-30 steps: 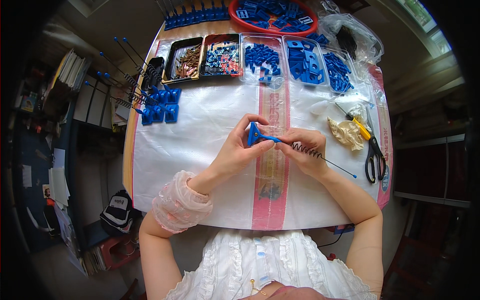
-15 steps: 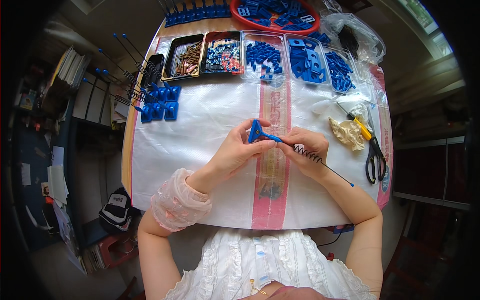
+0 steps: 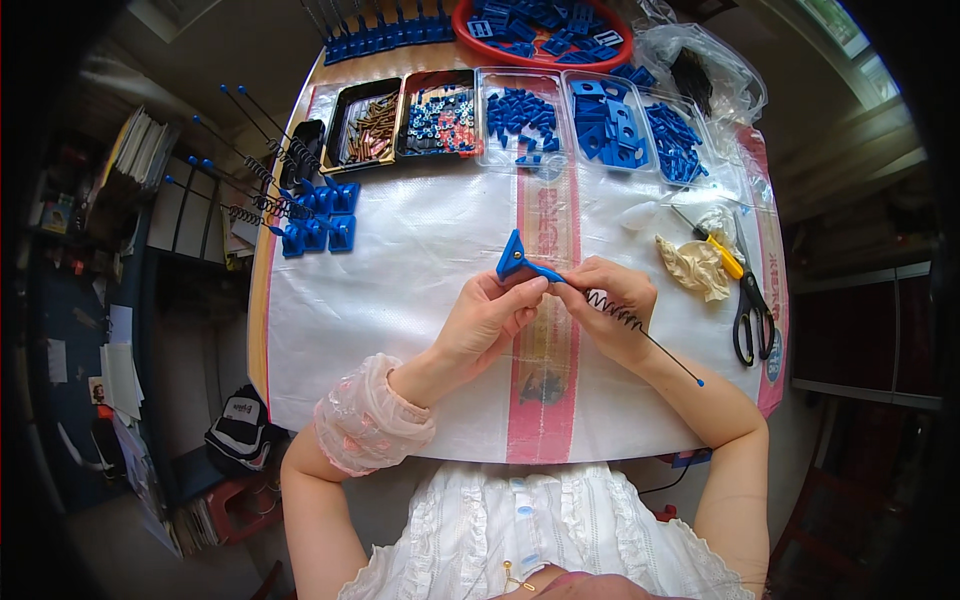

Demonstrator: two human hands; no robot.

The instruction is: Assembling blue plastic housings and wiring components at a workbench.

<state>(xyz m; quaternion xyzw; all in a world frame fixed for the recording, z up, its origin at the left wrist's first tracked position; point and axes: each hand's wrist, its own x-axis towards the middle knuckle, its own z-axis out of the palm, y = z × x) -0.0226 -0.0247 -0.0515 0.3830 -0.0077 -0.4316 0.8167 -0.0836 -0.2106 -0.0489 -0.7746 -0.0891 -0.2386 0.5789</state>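
Above the middle of the table, both hands hold one assembly: a blue triangular plastic bracket with a twisted stem (image 3: 513, 262), joined to a black coiled spring wire (image 3: 672, 358) ending in a blue tip. My left hand (image 3: 485, 325) is closed, thumb and fingers pinching the stem just below the bracket. Fingers of my right hand (image 3: 615, 300) close round the far end of the stem, where the wire begins; the joint is hidden. The coil passes over the right hand, and its straight end slants down to the right. A small screw head shows on the bracket.
Along the back stand trays of brass-coloured screws (image 3: 371, 128), nuts (image 3: 440, 115) and blue parts (image 3: 523, 115). Behind is a red basin (image 3: 625, 55). Similar blue assemblies (image 3: 320, 215) stand at left. Black scissors (image 3: 745, 330), a yellow-handled tool (image 3: 725, 258) and crumpled paper (image 3: 693, 268) lie right.
My left fingers have moved from around the bracket down to its stem, curling in more. The bracket has tilted a little. My right hand keeps its grip almost unmoved.
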